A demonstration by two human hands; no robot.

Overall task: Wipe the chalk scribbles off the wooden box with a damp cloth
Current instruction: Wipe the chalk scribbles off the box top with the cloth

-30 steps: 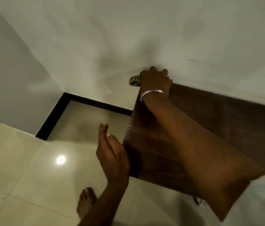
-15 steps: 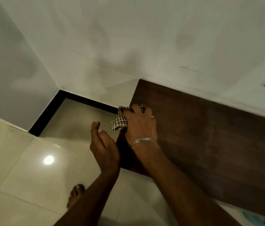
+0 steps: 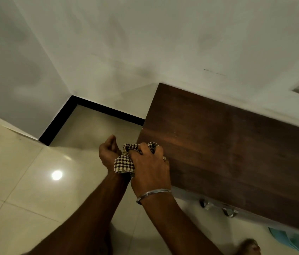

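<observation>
Cloth [image 3: 123, 165], checked brown and cream, is bunched at the 8 o'clock corner of the wooden box [image 3: 227, 153], partly on the dark top and partly hanging past the edge. The right hand [image 3: 150, 168] grips it with fingers curled over the folds; a metal bangle [image 3: 153, 193] circles that wrist. The left hand [image 3: 108, 153] sits just beside it at 9 o'clock, off the box, fingers curled inward, the hanging cloth touching its wrist; whether it holds any fold cannot be told. The box's far edge meets the pale wall [image 3: 145, 43] toward 12 o'clock. A metal handle [image 3: 218, 207] shows under its near edge at 5 o'clock. A glossy tiled floor [image 3: 25, 190] spreads toward 8 o'clock, with black skirting [image 3: 97, 106] at the wall's foot.
</observation>
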